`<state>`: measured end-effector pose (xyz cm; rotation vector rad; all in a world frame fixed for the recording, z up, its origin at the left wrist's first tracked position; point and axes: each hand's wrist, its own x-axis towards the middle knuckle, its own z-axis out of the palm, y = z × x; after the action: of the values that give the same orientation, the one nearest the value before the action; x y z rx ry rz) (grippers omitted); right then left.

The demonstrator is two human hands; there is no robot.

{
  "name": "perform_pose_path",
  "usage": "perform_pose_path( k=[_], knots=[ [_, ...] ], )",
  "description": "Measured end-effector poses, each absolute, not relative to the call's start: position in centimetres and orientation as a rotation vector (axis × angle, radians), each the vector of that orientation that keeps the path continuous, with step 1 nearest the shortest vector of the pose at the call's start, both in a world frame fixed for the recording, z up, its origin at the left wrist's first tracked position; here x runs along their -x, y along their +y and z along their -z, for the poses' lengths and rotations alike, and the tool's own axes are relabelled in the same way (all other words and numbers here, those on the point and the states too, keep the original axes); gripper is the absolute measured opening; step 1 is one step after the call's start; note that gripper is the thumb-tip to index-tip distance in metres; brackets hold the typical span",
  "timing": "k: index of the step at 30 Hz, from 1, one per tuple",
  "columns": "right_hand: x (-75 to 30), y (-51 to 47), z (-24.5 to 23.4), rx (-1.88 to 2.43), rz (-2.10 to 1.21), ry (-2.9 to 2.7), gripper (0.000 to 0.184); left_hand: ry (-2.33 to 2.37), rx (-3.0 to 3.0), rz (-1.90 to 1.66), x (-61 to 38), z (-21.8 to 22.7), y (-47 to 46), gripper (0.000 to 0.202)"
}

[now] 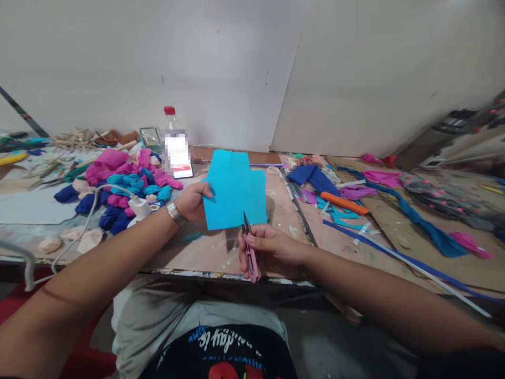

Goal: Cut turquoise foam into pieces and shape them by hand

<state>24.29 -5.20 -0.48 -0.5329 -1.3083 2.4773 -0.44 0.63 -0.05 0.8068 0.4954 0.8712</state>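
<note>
1. The cyan flat sheet of craft material (234, 189) is held up in the air above the near edge of the pinkish, scrap-strewn bench (205, 250). Its face is turned toward the person, and its longer side runs roughly from 12 to 6 o'clock. A step is cut out of its corner at 1 o'clock.
2. The left hand (193, 201) is clamped on the sheet's edge at 9 o'clock, with the thumb pressed across the front and the fingers hidden behind. A silver metal bracelet (175, 213) sits on that wrist.
3. The right hand (270, 251) is closed around small pink-handled thread snips (251, 262). It lies at 5 o'clock from the sheet, just below its bottom edge.
4. The snips point toward 12 o'clock, and their dark tips meet the sheet's bottom edge right of the middle. I cannot tell whether the blades are parted.
5. The two hands are apart, with the sheet between them. The left carries the sheet and the right carries only the tool.
6. On the bench at 10 o'clock lies a heap of pink, magenta and navy fabric pieces (122, 179). A clear plastic bottle with a red cap (170, 118) stands behind the heap.
</note>
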Motion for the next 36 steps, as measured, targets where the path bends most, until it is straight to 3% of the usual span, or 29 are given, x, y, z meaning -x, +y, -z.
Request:
perform_pose_path(
  k=[36],
  knots=[
    [-24.0, -5.3, 0.4, 0.601, -2.359, -1.363, 0.037, 0.471, -0.786, -1.005, 0.2, -1.3, 0.4, 0.074]
  ],
)
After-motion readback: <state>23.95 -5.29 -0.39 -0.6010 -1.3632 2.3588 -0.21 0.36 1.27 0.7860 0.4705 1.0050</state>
